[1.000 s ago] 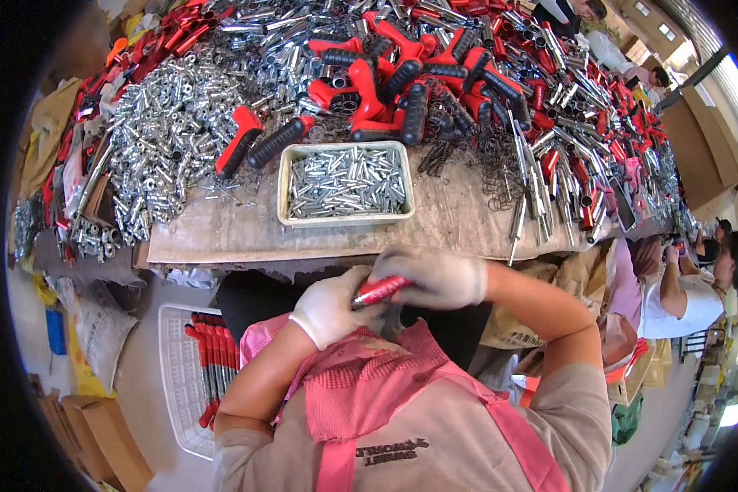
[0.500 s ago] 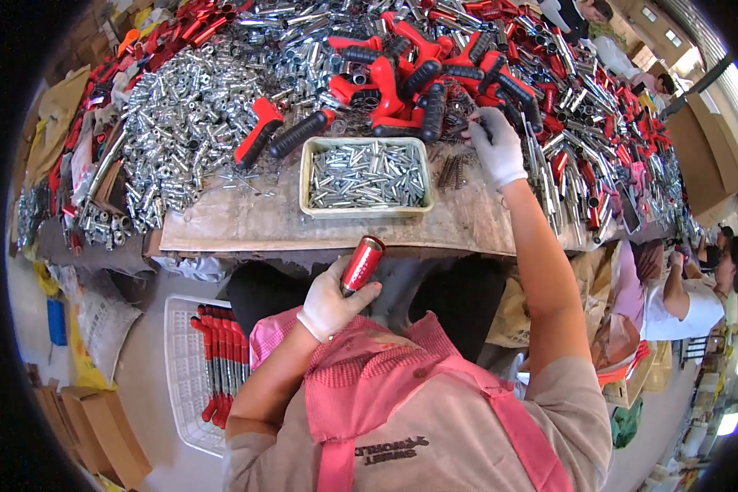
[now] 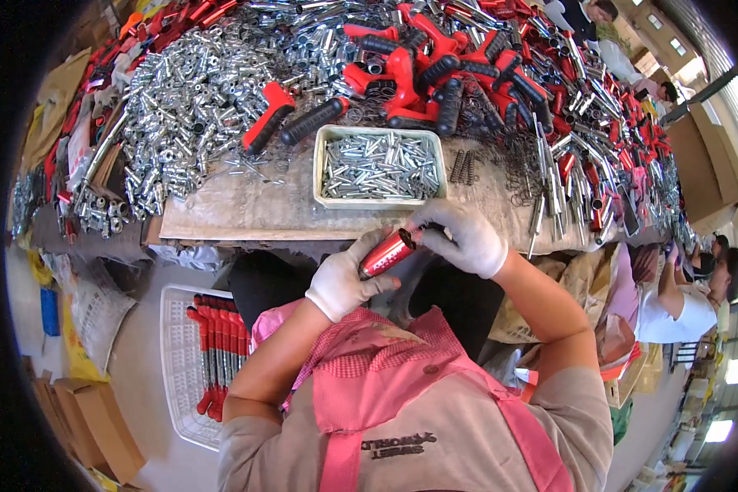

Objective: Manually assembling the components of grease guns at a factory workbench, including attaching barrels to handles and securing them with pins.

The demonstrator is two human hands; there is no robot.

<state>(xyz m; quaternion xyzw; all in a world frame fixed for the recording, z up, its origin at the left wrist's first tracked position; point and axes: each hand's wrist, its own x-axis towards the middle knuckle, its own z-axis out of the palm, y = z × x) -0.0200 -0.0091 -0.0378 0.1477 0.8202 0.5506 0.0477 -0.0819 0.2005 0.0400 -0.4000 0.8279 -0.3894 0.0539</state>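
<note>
My gloved left hand is wrapped round a short red metal tube, tilted with its open end up and to the right. At that open end my gloved right hand is closed, thumb and fingers pinched together at the tube's mouth. Whatever lies between those fingertips is too small and dark to make out. Just beyond both hands, a cream plastic tub full of small silver pins stands on the table. Several loose coil springs lie to the tub's right.
Red-and-black handles are heaped behind the tub. Silver metal fittings pile up at the left, red and silver tubes at the right. Below the table's front edge, a white crate on the floor holds red-ended tools. Other people work at the right.
My right hand has come back from beside the springs to the tube's open end. My left hand has raised the tube slightly and tilted it further right.
</note>
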